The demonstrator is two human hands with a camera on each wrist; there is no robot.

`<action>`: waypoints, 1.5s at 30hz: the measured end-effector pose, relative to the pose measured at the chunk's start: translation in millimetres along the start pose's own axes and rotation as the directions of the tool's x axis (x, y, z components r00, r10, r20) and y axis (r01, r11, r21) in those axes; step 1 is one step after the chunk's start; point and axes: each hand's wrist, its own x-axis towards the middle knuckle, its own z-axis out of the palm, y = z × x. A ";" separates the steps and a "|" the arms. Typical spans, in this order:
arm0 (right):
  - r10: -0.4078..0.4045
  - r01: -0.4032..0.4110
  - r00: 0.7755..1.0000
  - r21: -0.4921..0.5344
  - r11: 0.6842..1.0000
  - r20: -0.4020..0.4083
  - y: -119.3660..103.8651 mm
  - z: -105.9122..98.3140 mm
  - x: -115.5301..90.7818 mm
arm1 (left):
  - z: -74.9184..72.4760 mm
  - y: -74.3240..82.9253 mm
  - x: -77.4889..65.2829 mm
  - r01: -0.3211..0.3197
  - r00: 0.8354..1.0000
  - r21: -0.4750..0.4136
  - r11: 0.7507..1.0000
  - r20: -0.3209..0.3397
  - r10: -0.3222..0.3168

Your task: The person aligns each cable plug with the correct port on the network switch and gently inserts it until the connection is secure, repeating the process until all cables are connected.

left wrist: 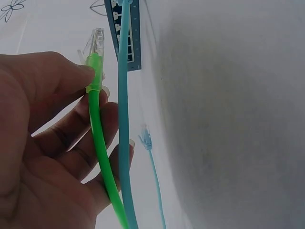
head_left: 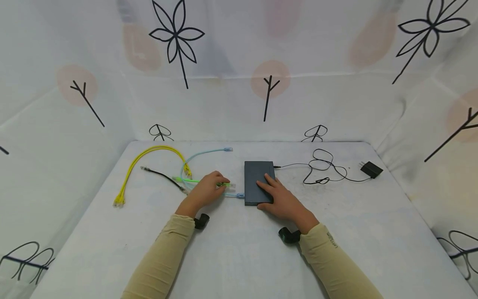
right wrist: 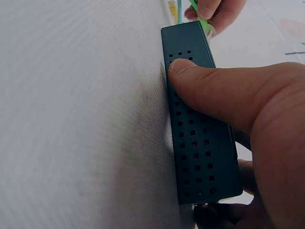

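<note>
Green plug (left wrist: 94, 71) pinched by left fingers (left wrist: 71, 129), blue cable (left wrist: 124, 114) alongside, right fingers (head_left: 270, 181) gripping box (head_left: 252, 173)

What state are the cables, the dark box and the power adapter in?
Green cable: held plug free, pinched by the left hand
Light blue cable: one end plugged in, other loose
Yellow cables: unplugged
Black cable: left plug free
Dark box: lying flat, right hand on it
Power adapter: prongs unplugged

From here the dark box (head_left: 255, 175) is looking smooth and matt (painted metal, perhaps). The green cable (left wrist: 98, 129) is showing smooth plastic, its clear plastic plug (left wrist: 98, 40) gleaming glossily.
</note>
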 end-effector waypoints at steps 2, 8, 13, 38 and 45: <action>0.001 -0.001 1.000 0.004 1.000 0.000 -0.2 -0.3 -0.1 | 0.6 2.3 0.2 0.002 1.000 0.006 1.000 0.007 -0.002; 0.002 -0.002 1.000 0.006 1.000 0.002 0.1 -0.3 0.2 | 2.9 8.9 1.7 0.015 1.000 0.020 1.000 0.019 -0.016; 0.008 -0.008 1.000 0.002 1.000 0.005 0.6 0.4 0.6 | 6.7 11.5 2.5 0.003 1.000 0.029 1.000 0.007 -0.003; 0.005 -0.005 1.000 -0.001 1.000 -0.007 1.4 1.2 1.6 | 20.9 22.8 9.6 0.078 0.997 -0.038 0.996 0.008 -0.078; 0.009 -0.009 1.000 -0.004 1.000 -0.001 1.9 1.6 2.4 | 24.0 21.8 11.2 0.095 0.995 -0.065 0.993 0.013 -0.094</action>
